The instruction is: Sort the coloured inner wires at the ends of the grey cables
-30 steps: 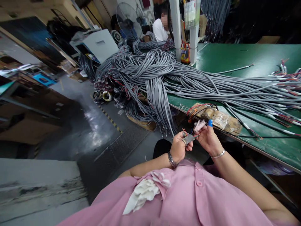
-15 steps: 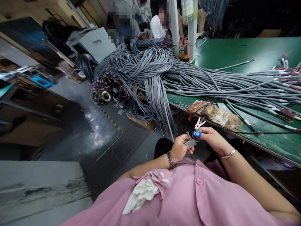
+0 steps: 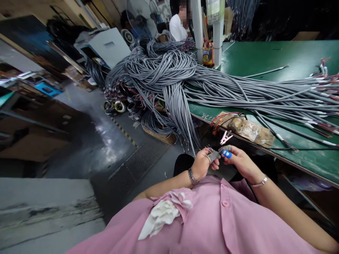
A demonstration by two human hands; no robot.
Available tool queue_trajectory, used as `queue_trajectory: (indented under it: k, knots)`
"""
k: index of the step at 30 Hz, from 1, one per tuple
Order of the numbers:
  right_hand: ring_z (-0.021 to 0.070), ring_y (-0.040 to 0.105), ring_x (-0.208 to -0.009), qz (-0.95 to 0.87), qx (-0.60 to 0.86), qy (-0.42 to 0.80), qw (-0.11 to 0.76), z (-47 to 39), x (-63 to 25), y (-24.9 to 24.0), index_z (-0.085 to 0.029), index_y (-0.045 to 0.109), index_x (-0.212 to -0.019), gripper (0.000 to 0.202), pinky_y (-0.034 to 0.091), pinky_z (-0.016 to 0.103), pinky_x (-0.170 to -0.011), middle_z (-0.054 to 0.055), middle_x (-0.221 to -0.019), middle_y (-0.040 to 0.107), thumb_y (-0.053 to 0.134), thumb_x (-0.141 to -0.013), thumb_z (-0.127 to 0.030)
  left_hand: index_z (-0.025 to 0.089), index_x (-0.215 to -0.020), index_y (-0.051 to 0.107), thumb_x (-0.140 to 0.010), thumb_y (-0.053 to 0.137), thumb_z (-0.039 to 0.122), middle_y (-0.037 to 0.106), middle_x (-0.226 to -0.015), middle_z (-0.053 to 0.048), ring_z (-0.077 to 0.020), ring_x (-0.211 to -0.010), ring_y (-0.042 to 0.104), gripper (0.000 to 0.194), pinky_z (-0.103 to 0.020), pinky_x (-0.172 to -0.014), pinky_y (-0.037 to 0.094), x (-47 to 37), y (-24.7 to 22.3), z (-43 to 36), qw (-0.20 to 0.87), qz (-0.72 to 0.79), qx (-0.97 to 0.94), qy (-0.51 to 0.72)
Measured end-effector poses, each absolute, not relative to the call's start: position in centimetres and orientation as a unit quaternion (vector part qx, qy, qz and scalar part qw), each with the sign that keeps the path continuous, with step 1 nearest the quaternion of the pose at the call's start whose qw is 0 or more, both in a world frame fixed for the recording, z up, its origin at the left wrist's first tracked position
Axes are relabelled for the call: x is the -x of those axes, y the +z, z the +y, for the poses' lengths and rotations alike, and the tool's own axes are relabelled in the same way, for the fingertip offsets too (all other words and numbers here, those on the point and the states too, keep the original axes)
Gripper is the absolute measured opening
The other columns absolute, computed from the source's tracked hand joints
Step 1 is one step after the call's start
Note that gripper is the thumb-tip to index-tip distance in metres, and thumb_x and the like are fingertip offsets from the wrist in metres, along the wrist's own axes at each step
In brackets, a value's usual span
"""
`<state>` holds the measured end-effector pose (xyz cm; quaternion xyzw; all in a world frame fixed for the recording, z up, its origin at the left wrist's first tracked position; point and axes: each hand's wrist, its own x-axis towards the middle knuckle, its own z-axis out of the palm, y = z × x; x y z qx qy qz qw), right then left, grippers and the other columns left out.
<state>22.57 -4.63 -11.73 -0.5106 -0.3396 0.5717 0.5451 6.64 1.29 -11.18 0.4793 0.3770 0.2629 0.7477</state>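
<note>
My left hand [image 3: 201,164] is closed in a pinch in front of my body, grey wrapping on its thumb. Thin coloured wires [image 3: 208,149] stick out above its fingers. Close beside it, my right hand [image 3: 240,160] is also pinched, with blue tape on a finger. Whatever lies between the right fingertips is too small to make out. A pink clip [image 3: 226,137] shows just above the right fingers, near the edge of the green table [image 3: 267,56]. Behind it, a taped brown block [image 3: 246,128] sits on that edge with wires around its left end.
Long grey cables [image 3: 225,88] spread over the table, their stripped ends at the right. A cable bundle [image 3: 177,106] droops off the table's left end toward the floor. White posts [image 3: 197,31] rise at the back, and a person in white [image 3: 177,28] sits beyond.
My hands have moved slightly apart, the right one shifting to the right. The wire tips now point up above my left fingers. The pink clip stays near the table edge.
</note>
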Motion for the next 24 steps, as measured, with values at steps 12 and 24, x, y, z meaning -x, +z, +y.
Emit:
queue_trajectory:
  k: [12,24]
  knots:
    - [0.013,0.053,-0.053,-0.397,0.498,0.537,0.553,-3.8,-21.4,-9.8,-0.02,0.063,-0.074,0.021,0.041,0.028,-0.056,-0.001,-0.058,0.062,0.071,-0.077,-0.04,0.013,-0.065,0.067,-0.074,0.067,0.044,0.067,-0.061,-0.007,-0.0143,-0.056,0.06,0.032,-0.025,-0.059,0.048,-6.0,-9.4,2.0,0.713,0.311,-0.597,0.196]
    - [0.012,0.047,-0.059,-0.335,0.537,0.502,0.589,-3.6,-20.9,-11.7,-0.02,0.065,-0.073,0.021,0.036,0.027,-0.057,-0.001,-0.066,0.059,0.073,-0.075,-0.039,0.011,-0.067,0.063,-0.068,0.071,0.046,0.064,-0.058,-0.006,-0.0158,-0.046,0.061,0.036,-0.027,-0.047,0.049,-6.6,-11.0,1.5,0.747,0.372,-0.454,0.312]
